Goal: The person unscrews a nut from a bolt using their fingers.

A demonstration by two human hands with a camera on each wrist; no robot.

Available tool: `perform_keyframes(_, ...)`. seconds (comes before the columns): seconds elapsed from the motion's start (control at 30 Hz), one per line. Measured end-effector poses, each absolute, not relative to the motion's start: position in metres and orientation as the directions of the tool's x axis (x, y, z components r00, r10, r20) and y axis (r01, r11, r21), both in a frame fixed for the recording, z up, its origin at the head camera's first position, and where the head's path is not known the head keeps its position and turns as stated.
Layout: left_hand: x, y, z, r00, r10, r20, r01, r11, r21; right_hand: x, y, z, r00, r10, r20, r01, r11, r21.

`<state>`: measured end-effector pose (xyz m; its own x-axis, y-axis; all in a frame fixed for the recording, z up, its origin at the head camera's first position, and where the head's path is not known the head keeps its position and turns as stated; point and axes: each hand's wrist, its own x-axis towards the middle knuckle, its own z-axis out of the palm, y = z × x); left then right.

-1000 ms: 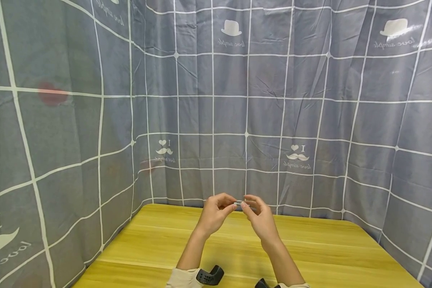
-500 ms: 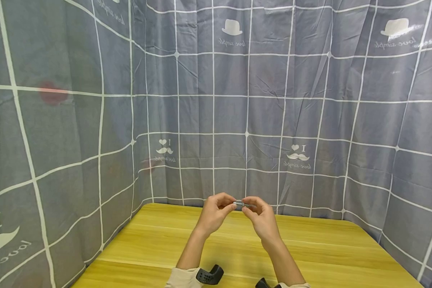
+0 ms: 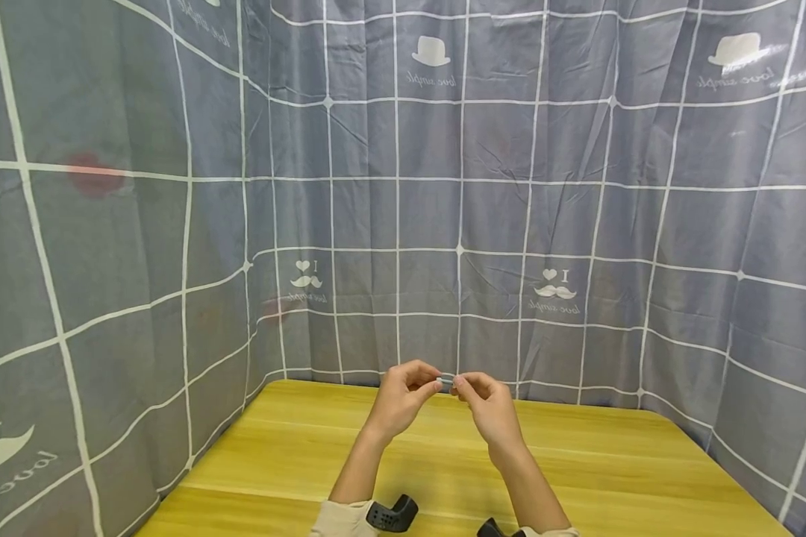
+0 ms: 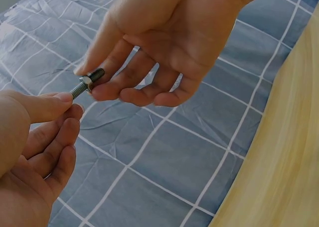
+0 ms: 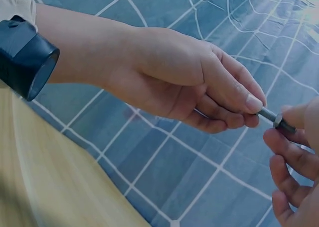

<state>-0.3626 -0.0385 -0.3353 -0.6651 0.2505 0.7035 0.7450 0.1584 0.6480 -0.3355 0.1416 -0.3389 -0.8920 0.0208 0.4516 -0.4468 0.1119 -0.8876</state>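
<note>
A threaded metal bolt (image 4: 79,89) is held up between my two hands, its shank slanting in both wrist views. My left hand (image 3: 398,403) pinches one end between thumb and index finger, and that end is hidden by the fingertips. Partway along the thread sits a hex nut (image 4: 86,80). My right hand (image 3: 492,412) has its thumb and index finger pinched at this nut, with the bolt's darker free end showing past it toward the palm. The other right fingers are loosely bent in the left wrist view.
Below the hands is a yellow wood-grain table (image 3: 309,455). A grey curtain (image 3: 403,209) with white grid lines hangs behind the table and along both sides. Black wrist-worn devices (image 3: 392,514) sit at the beige cuffs.
My right thumb and index finger have shifted about the nut: spread half a second ago with the bolt's end in sight, now drawn together over it. My left hand has stayed in place.
</note>
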Motion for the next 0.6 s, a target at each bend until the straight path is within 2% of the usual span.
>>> perform_keyframes(0.2, -0.3641, -0.0387, -0.3360, -0.672, 0.254, 0.696, 0.739, 0.160, 0.655, -0.3355, 0.1422, -0.3382, -0.879, -0.017, 0.477, -0.477, 0.066, -0.876)
perform_keyframes(0.43, -0.3641, -0.0395, -0.3360, -0.653, 0.253, 0.714, 0.757, 0.169, 0.632, -0.3359, 0.1387, -0.3397, -0.888, -0.005, 0.460, -0.456, 0.145, -0.878)
perform_keyframes(0.6, -0.3624, -0.0381, -0.3354, -0.664, 0.242, 0.708, 0.747, 0.177, 0.641, -0.3370, 0.1391, -0.3387, -0.901, 0.019, 0.433, -0.427, 0.139, -0.894)
